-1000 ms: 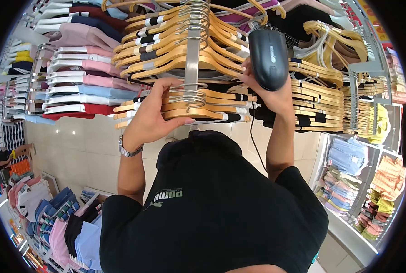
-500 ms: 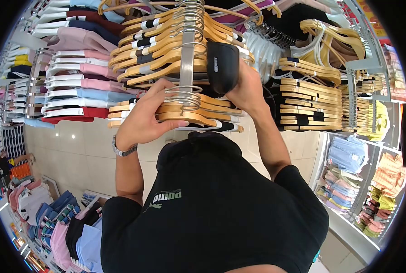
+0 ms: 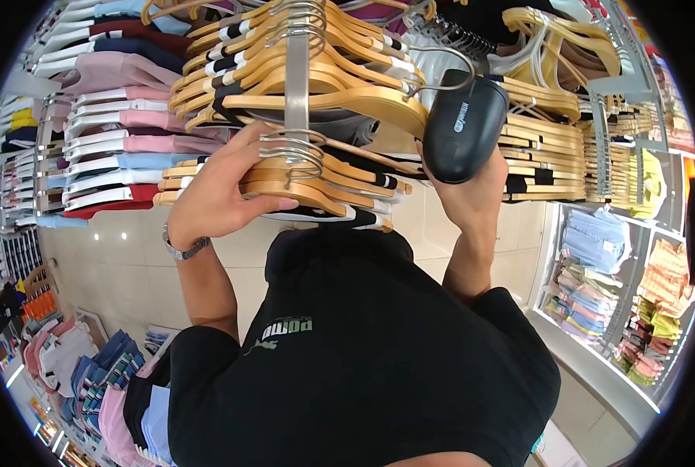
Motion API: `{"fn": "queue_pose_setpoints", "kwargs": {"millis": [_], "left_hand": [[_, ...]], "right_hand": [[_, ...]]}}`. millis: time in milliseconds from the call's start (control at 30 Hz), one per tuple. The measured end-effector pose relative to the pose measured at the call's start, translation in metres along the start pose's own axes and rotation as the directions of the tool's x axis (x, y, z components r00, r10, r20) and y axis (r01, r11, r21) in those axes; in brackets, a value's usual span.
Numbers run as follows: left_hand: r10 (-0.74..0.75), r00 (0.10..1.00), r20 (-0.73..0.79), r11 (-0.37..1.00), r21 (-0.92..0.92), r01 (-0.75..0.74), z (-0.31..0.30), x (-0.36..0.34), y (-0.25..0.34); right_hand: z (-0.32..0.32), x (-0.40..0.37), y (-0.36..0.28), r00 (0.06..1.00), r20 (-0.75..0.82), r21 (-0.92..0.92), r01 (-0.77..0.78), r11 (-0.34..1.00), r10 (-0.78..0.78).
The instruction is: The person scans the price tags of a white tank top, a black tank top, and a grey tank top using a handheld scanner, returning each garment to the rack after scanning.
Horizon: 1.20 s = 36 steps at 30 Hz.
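My left hand [image 3: 219,187] is closed around the near bunch of wooden hangers [image 3: 297,191], thumb on the front one and fingers behind. Their wire hooks sit on the metal rail [image 3: 297,86]. In my right hand [image 3: 476,191] is a black handheld scanner [image 3: 466,128], held to the right of the rail. A tilted wooden hanger [image 3: 328,101] lies across the gap behind the near bunch, its right end reaching the scanner and my fingers. A wire hook [image 3: 441,48] curves over the scanner's top, off to the side of the rail.
More garments on wooden hangers [image 3: 238,58] fill the rail farther back. Pink, blue and red clothes [image 3: 141,144] hang on the left, and stacked wooden hangers [image 3: 546,159] on the right. Shelves of folded shirts [image 3: 596,241] stand at the right, a clothes display [image 3: 102,373] at lower left.
My right hand and the scanner have moved right and slightly toward me. A hanger behind the near bunch now sits tilted, with a gap opened there. My left hand keeps its hold.
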State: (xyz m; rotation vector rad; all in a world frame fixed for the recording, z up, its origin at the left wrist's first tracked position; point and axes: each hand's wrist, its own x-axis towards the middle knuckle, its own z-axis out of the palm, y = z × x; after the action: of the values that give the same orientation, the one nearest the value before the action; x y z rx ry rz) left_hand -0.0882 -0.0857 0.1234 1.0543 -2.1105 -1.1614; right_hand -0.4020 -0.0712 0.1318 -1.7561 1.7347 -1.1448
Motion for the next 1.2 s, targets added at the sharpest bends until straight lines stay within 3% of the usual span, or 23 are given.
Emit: {"fn": "queue_pose_setpoints", "kwargs": {"millis": [233,333,467,500,600,633,733,900,1067,1133,1200], "left_hand": [[-0.011,0.998,0.054,1.000,0.011,0.011,-0.002,0.001,-0.005],[-0.051,0.998,0.041,0.997,0.054,0.049,0.000,-0.003,-0.013],[0.057,0.997,0.060,0.998,0.002,-0.058,0.001,0.004,-0.006],[0.022,0.999,0.043,0.997,-0.072,-0.019,0.004,0.004,-0.008],[0.021,1.000,0.019,1.000,-0.024,-0.021,0.007,0.002,-0.016],[0.082,0.996,0.036,0.996,0.033,-0.084,0.006,0.004,-0.014],[0.046,0.999,0.026,0.991,0.122,-0.049,0.007,0.004,-0.021],[0.053,0.998,0.046,0.993,0.106,-0.058,0.009,0.007,-0.010],[0.160,0.987,0.018,0.987,0.030,-0.160,0.016,0.014,-0.034],[0.209,0.978,0.010,0.975,-0.086,-0.207,0.021,0.012,-0.028],[0.125,0.992,0.024,0.992,-0.008,-0.125,0.019,0.008,-0.020]], "right_hand": [[-0.023,-0.044,0.025,0.987,-0.105,-0.072,-0.132,0.989,0.124],[-0.031,-0.059,0.032,0.957,-0.240,0.023,-0.161,0.987,0.162],[-0.052,-0.081,0.052,0.937,-0.334,-0.076,-0.131,0.988,0.098],[-0.058,-0.088,0.053,0.933,-0.346,-0.092,-0.139,0.986,0.099],[-0.070,-0.108,0.052,0.915,-0.394,-0.125,-0.146,0.981,0.086],[-0.072,-0.116,0.052,0.907,-0.415,-0.131,-0.146,0.981,0.079],[-0.079,-0.140,0.047,0.868,-0.488,-0.118,-0.163,0.980,0.086],[-0.096,-0.177,0.039,0.813,-0.578,-0.177,-0.202,0.963,0.064],[-0.109,-0.213,0.039,0.768,-0.637,-0.195,-0.241,0.951,0.065],[-0.115,-0.224,0.039,0.757,-0.653,-0.233,-0.219,0.947,0.014],[-0.123,-0.238,0.039,0.749,-0.663,-0.270,-0.219,0.938,-0.016]]}}
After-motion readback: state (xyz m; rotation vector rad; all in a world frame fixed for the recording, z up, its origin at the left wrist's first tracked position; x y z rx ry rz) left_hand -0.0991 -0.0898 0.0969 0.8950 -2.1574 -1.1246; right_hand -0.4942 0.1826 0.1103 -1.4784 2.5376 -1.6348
